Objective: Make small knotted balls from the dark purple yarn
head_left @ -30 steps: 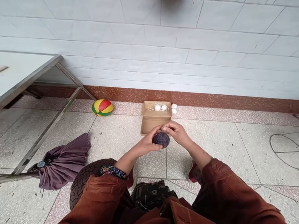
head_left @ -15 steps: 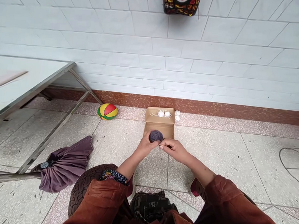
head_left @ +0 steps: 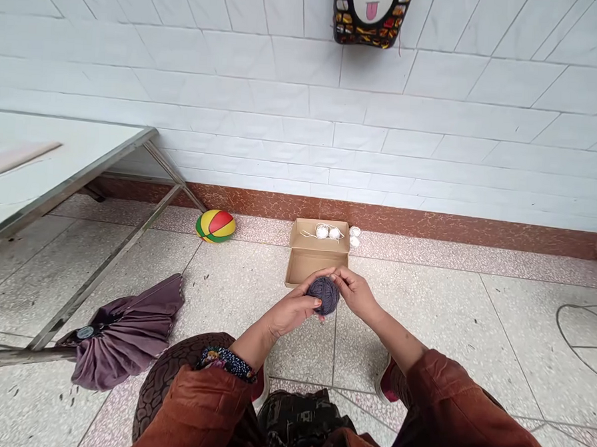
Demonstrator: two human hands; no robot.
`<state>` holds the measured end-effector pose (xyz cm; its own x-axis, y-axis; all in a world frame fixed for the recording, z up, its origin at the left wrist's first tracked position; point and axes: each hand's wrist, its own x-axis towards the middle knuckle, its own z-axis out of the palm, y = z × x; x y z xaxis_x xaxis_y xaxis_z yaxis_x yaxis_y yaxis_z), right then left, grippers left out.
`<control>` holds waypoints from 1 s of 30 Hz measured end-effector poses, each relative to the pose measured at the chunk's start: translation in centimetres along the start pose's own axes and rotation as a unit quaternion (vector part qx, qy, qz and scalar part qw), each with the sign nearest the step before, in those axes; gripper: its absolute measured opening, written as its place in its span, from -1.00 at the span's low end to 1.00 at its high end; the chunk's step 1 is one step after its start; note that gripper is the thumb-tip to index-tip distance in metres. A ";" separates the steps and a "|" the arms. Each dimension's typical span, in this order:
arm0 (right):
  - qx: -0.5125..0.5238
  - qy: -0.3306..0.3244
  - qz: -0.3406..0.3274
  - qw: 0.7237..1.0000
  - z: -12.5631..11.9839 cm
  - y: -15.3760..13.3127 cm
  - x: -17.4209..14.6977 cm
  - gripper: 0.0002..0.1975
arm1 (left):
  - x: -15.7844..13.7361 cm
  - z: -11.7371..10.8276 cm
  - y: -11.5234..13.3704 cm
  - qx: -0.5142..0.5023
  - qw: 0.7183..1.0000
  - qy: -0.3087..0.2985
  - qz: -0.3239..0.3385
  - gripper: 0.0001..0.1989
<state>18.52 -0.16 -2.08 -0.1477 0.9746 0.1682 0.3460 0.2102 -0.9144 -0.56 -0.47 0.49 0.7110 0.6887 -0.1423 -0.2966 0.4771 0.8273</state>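
Handiwork: probably mid-winding imo, another wrap calls for steady support and a light pull.
Left grip [head_left: 291,311]: curled snug round the grey-purple yarn ball [head_left: 323,295].
Ball's spot: between both hands, near the cardboard box [head_left: 315,260].
Right grip [head_left: 357,296]: pinched narrow at the ball's upper right, can't tell if it's got a strand.

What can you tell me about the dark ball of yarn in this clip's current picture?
The ball of yarn is dark purple-grey and roughly round, wound from what looks like soft, fairly thick strand, with the windings showing as lines over its surface. It looks compactly wound. The left hand holds it, thumb across the front, while fingertips of the right hand meet its upper right edge; whether they pinch a strand is unclear. It shows just below the open cardboard box in the picture.
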 end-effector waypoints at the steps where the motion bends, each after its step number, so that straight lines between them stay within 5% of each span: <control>1: 0.000 -0.010 0.009 1.000 0.3 0.2 -0.1 -0.74 | 0.0 0.1 0.2 -0.032 0.999 0.000 0.008 -0.26; 6: -0.042 -0.030 0.028 0.998 1.3 1.3 -0.4 -0.77 | 0.0 -0.2 0.6 -0.114 0.992 0.027 0.038 -0.40; 13: -0.071 -0.088 -0.005 0.994 2.8 2.3 -1.4 -0.82 | -0.4 -0.5 1.0 -0.096 0.991 0.056 0.070 -0.51; 18: -0.103 -0.128 -0.060 0.985 2.2 1.0 -2.0 -0.76 | -0.1 -1.0 1.4 0.004 0.989 0.127 0.079 -0.50; 23: -0.072 -0.137 -0.087 0.984 0.3 -1.4 -2.2 -0.73 | 0.6 -1.8 0.9 0.176 0.951 0.235 0.096 -0.44; 27: -0.034 -0.076 -0.089 0.993 -1.2 -2.4 -1.7 -0.75 | 0.9 -1.5 0.0 0.287 0.933 0.204 0.067 -0.22; 30: -0.023 -0.017 -0.085 0.996 -2.0 -2.3 -1.0 -0.77 | 0.8 -1.1 -0.4 0.304 0.945 0.119 0.034 -0.16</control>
<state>19.71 -1.46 0.59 -0.2395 0.9218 0.3048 0.3560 0.3754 -0.8558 -0.60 0.50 -0.56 0.5183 0.8444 -0.1354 0.1350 0.0756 0.9880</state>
